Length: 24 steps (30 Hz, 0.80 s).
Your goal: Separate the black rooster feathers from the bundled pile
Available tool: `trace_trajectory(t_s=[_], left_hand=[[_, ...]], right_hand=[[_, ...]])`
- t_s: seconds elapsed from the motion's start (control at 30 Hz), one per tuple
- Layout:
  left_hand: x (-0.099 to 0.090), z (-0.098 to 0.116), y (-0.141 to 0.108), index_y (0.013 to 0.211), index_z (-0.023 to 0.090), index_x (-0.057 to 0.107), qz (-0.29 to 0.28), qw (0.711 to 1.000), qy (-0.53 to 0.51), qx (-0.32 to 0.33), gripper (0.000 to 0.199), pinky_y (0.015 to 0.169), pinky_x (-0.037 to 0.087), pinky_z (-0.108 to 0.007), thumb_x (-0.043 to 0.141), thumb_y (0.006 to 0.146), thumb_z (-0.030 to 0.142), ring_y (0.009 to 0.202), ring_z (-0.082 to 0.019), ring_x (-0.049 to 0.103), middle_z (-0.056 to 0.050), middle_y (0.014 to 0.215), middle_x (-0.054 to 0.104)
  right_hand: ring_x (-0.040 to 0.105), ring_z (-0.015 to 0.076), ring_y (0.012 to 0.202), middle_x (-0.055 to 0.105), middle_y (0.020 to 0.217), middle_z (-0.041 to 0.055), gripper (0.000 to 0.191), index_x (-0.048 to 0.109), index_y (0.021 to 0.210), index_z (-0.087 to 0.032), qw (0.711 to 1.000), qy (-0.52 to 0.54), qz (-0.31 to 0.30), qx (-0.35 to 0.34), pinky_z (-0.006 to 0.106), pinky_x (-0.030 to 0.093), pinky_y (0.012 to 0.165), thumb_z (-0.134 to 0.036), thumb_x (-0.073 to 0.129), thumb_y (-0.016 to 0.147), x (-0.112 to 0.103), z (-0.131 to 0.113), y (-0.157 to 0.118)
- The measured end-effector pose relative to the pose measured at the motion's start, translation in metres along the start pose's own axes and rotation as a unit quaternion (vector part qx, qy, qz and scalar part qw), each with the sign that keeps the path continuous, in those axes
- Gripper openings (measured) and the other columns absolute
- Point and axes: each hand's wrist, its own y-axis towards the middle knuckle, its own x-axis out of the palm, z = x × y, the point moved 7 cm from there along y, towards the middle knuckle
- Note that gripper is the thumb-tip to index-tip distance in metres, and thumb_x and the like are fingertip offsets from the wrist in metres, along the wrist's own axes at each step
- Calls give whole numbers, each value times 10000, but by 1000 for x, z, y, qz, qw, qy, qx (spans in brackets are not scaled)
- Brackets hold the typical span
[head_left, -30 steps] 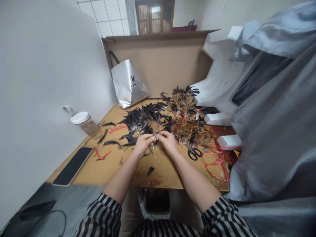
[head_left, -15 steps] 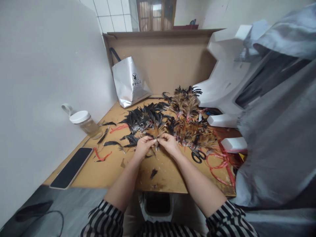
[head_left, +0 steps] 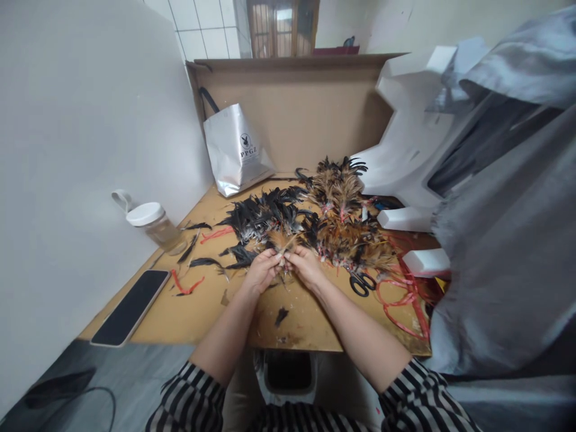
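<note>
Between my two hands, fingertips nearly meeting, is a small bunch of brown feathers point(head_left: 282, 241), its tips fanned away from me. My left hand point(head_left: 264, 269) pinches it low on the left side. From the right, my right hand point(head_left: 303, 264) pinches it with thumb and finger. Just beyond lies a heap of black feathers point(head_left: 258, 216). To the right are brown-and-black feather bundles point(head_left: 355, 243), with another pile of bundles point(head_left: 335, 186) behind, some showing red ties. Black-handled scissors point(head_left: 362, 283) lie near my right wrist, their blades partly hidden under feathers.
A phone point(head_left: 131, 307) and a lidded jar point(head_left: 157, 225) are on the left. A silver bag point(head_left: 236, 153) leans at the back. Red plastic strips point(head_left: 407, 300) curl at the right, beside white foam point(head_left: 418, 219). Loose black feathers point(head_left: 206, 262) lie about the table point(head_left: 310, 327).
My right hand has turned and come slightly lower and nearer. More of the brown bunch shows above the fingers, one light feather slanting right. Both hands keep their pinch.
</note>
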Motion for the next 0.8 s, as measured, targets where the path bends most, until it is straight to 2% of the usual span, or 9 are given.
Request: trace_trajectory(t_s=[0.13, 0.27, 0.4, 0.53, 0.67, 0.8], left_hand=[[0, 6, 1, 721, 122, 531, 22, 998, 41, 40, 199, 575, 415, -205, 682, 626, 210, 549, -78, 532, -1, 619, 588], [2, 11, 0, 698, 124, 534, 41, 993, 92, 65, 219, 555, 408, -204, 701, 598, 223, 521, -76, 519, 9, 588, 581], [8, 8, -3, 745, 136, 527, 12, 998, 32, 48, 235, 594, 426, -230, 689, 614, 244, 563, -93, 551, -4, 640, 599], [7, 5, -3, 773, 143, 526, 20, 999, -5, 30, 248, 586, 418, -211, 692, 610, 227, 567, -80, 548, -1, 657, 601], [0, 7, 0, 740, 130, 553, 52, 997, 51, 32, 241, 528, 387, -193, 709, 584, 225, 527, -78, 526, -1, 611, 595], [0, 12, 0, 733, 113, 599, 53, 989, 137, 35, 225, 486, 348, -189, 707, 584, 243, 499, -74, 500, -16, 611, 608]], right_hand=[[451, 75, 452, 562, 535, -29, 195, 543, 648, -156, 998, -50, 23, -25, 204, 333, 465, -295, 667, 591, -4, -7, -1], [430, 68, 441, 538, 499, -34, 205, 535, 595, -149, 997, -61, 33, -37, 201, 311, 453, -290, 683, 586, -6, -11, -2], [428, 69, 423, 508, 472, -41, 226, 510, 577, -157, 1000, 28, -5, -3, 207, 328, 449, -297, 686, 600, 1, -3, -1], [452, 77, 442, 493, 473, -51, 276, 456, 554, -170, 995, 98, -23, 26, 215, 361, 466, -292, 702, 586, 3, 5, 1], [418, 66, 420, 498, 469, -53, 272, 462, 573, -168, 998, 48, 24, -16, 203, 320, 437, -285, 707, 576, -8, 3, 4], [387, 59, 419, 480, 462, -60, 265, 475, 566, -163, 996, -26, 57, -57, 201, 291, 434, -307, 697, 575, -13, -6, 3]])
